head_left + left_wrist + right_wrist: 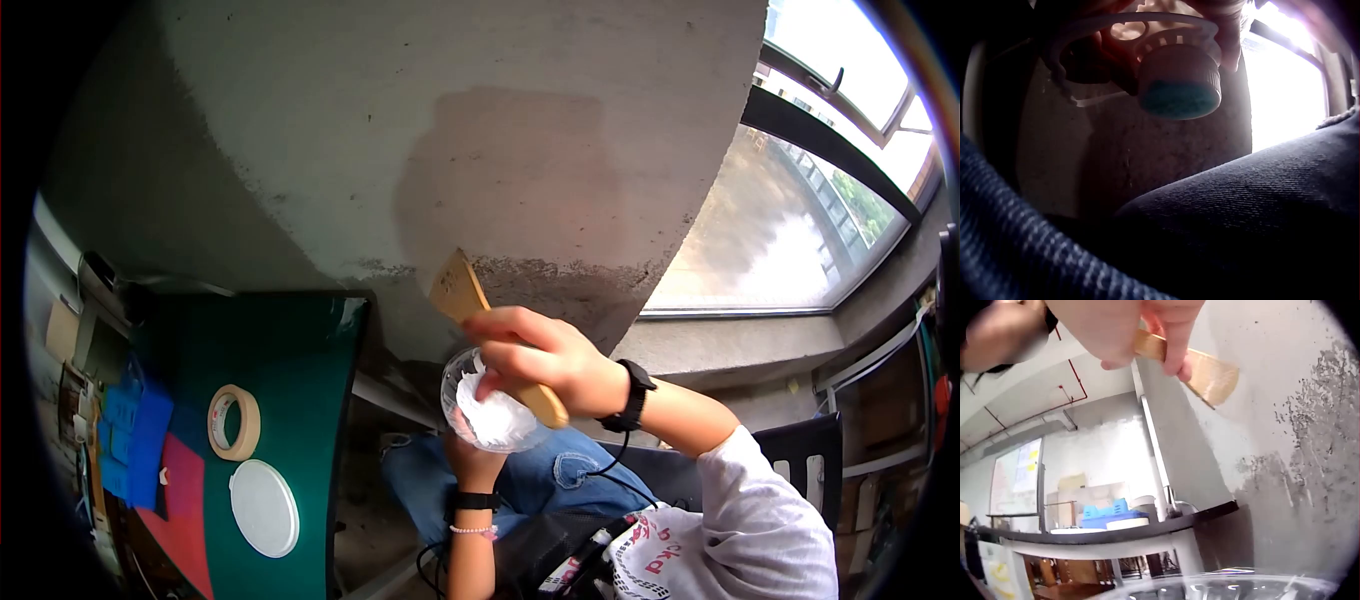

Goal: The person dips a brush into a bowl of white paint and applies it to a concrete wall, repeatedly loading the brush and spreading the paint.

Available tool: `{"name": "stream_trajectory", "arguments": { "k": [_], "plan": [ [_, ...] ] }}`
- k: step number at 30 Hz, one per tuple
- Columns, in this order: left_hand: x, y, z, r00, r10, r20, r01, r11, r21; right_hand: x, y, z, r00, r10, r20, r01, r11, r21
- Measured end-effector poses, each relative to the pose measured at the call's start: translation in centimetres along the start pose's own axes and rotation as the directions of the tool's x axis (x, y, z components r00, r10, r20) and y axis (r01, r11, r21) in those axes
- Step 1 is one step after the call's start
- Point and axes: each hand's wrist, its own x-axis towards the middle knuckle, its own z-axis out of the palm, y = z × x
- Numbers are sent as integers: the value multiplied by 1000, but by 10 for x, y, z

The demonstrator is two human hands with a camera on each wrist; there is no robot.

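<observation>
My right hand (530,360) grips a wooden spatula (460,285) by its handle; the broad blade points up toward the wall, and a pale smear shows on it in the right wrist view. Below it, my left hand (470,450) holds a clear plastic tub (452,395) from underneath. White paste (500,420) lies inside the tub, partly hidden by the right hand's fingers. In the left wrist view, a ribbed round piece (1179,81) with a teal face and a white plastic loop (1079,37) show beneath the left hand (1229,25).
The grey wall (330,100) ahead has a darker patch (520,170) and a rough, flaking lower strip. At left, a green table (290,350) bears a masking tape roll (252,425), a white lid (265,510) and blue bins (130,440). A window (780,220) stands at right.
</observation>
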Motion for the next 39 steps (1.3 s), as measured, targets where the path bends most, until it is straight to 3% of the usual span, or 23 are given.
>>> {"name": "stream_trajectory", "arguments": {
  "k": [1, 3, 5, 7, 9, 13, 15, 17, 21, 23, 25, 26, 29, 31, 33, 35, 37, 39],
  "plan": [
    [1, 0, -1, 1000, -12, 16, 12, 1000, 16, 0, 2, 0, 996, 70, 53, -70, 998, -4],
    [2, -3, -1, 1000, 0, 20, -2, 998, 67, -7, 2, -3, 992, 129, 9, -129, 992, 1],
    [7, 5, -1, 998, 22, -67, -22, 1000, 0, -12, 0, -1, 996, 37, -81, -43, 996, -73],
    [8, 4, -2, 997, 36, -71, -35, 999, 10, -7, -3, -1, 998, 12, -59, -10, 1000, 30],
    [8, 3, -3, 986, 138, -92, -128, 986, 105, 2, -2, 8, 1000, 26, 4, -26, 999, 18],
    [2, -4, 2, 1000, -5, -20, 6, 998, 69, -6, -2, 8, 992, 114, -48, -119, 988, -98],
    [9, 0, 0, 998, 38, -45, -35, 998, 55, -10, -5, 4, 991, -19, -135, 4, 994, -112],
    [16, 12, -3, 985, 120, -122, -125, 991, -38, -6, -8, 7, 992, -49, -119, 48, 999, -13],
    [1, -6, 4, 1000, -18, 10, 16, 994, 109, 9, 0, 15, 997, 55, -47, -58, 996, -68],
    [6, -7, 3, 999, 41, 8, -41, 991, 128, -1, 0, 14, 994, 31, -102, -48, 985, -165],
    [12, 6, -1, 989, 120, -82, -120, 993, 0, -9, -9, 8, 992, 71, -108, -81, 993, -90],
    [12, 7, -1, 989, 117, -91, -121, 992, -38, -9, -8, 8, 993, 24, -114, -30, 998, -52],
    [7, -9, 5, 992, 119, -28, -120, 993, -22, 2, -4, 13, 999, -18, -47, 19, 1000, 18],
    [4, -7, 5, 999, 32, 5, -32, 999, 35, 6, 2, 15, 999, 18, -44, -21, 997, -74],
    [5, -1, 1, 990, 130, -47, -124, 985, 122, -2, 1, 8, 999, 23, -49, -32, 983, -180],
    [10, 0, 0, 986, 151, -71, -146, 987, 72, -7, -12, 0, 995, 70, -77, -84, 977, -195],
    [9, -1, 0, 982, 172, -78, -171, 985, 19, -4, -16, -1, 993, 66, -101, -80, 986, -147],
    [4, -11, 3, 995, 94, -20, -94, 995, -32, 4, -14, 6, 995, -54, -85, 51, 998, -35]
  ]
}}
